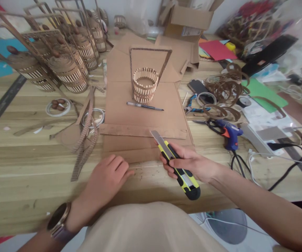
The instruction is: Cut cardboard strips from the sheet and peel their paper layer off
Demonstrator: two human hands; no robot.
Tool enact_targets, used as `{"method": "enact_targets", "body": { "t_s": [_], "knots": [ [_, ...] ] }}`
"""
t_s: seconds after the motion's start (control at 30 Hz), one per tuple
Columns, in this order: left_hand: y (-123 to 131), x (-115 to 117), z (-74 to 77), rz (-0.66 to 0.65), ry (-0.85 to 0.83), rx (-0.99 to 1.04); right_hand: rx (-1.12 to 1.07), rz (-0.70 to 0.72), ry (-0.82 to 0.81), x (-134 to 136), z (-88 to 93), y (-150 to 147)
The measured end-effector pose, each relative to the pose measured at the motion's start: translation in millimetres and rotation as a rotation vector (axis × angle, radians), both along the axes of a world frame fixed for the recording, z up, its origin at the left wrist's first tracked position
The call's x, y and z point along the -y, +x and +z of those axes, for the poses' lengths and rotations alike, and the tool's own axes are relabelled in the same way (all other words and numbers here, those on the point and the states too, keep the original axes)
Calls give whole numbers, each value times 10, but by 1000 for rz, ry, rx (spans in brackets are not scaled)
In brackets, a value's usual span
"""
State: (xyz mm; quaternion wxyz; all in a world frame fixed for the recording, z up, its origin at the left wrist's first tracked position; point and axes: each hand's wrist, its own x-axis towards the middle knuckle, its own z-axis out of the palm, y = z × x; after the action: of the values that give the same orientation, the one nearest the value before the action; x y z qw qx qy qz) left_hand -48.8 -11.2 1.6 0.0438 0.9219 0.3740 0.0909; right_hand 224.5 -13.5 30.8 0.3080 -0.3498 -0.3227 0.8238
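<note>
My right hand [182,162] is closed around a yellow-and-black utility knife [186,180], its blade out and pointing up and left over the cardboard. My left hand [109,178] rests at the cardboard's near left corner, fingers loosely bent, thumb stretched out to the right; nothing shows in it. In front of both hands lies a brown cardboard sheet [145,117] with a narrow cardboard strip [140,130] across it. Farther back on the sheet stands a small round basket [145,87] of wooden sticks, with a tall square cardboard handle. A pen [145,106] lies just before it.
Several lidded stick baskets [68,73] with tall handles stand at the back left. Corrugated strips [84,140] lie left of the sheet. To the right are pliers [191,105], a blue glue gun [230,133], coiled cardboard strips [227,87] and cables. An open carton [187,21] stands behind.
</note>
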Motion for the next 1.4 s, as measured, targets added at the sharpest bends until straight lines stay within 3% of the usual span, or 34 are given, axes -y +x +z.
{"method": "enact_targets", "body": {
  "t_s": [0.17, 0.3, 0.53, 0.73, 0.93, 1.17, 1.4],
  "knots": [
    [117, -206, -50, 7, 17, -158, 62, 33, 47, -10, -24, 23],
    [97, -278, -74, -35, 41, -165, 278, 89, 139, -76, -61, 103],
    [-25, -405, -121, -3, 51, -94, 1059, 463, 777, -298, -18, 252],
    [107, -628, -110, -19, 2, -10, 1545, 755, 1019, -460, 43, 62],
    [455, -841, -196, 27, 163, 154, 1612, 901, 1159, -561, 63, -133],
    [553, -938, -480, -16, 118, 145, 1625, 996, 1150, -587, 109, -186],
    [563, -930, -467, -9, 87, 160, 1567, 891, 1219, -596, 54, -178]
  ]
}}
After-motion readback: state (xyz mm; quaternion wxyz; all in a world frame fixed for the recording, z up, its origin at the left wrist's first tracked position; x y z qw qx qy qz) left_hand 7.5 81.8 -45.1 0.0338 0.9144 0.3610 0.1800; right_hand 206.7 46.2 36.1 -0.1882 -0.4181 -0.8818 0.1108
